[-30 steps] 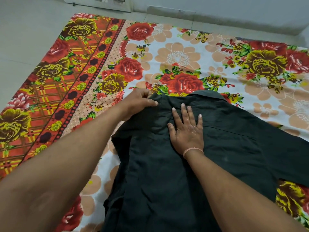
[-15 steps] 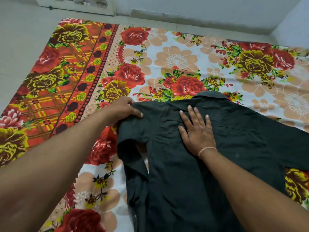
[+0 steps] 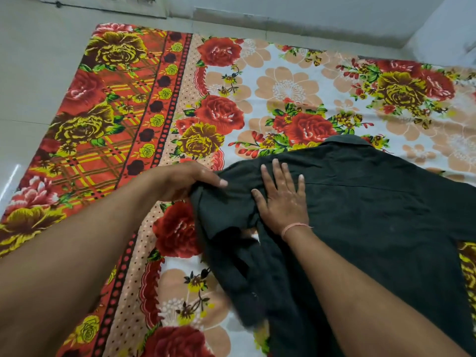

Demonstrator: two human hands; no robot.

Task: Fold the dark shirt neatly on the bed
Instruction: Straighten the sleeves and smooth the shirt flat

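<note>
The dark shirt lies back-up on the flowered bed sheet, collar towards the far side. My left hand grips the shirt's left shoulder and sleeve, with cloth bunched between thumb and fingers. My right hand lies flat, fingers spread, pressing on the upper back just right of that shoulder. The left sleeve and side hang in loose folds below my left hand. The right sleeve spreads out to the right edge of the view.
The sheet has an orange checked border on the left. Beyond it lies pale tiled floor, and a light wall runs along the far side.
My left hand has pulled the shirt's left shoulder and sleeve out to the left and gathered more cloth. The right hand stays pressed flat on the upper back.
</note>
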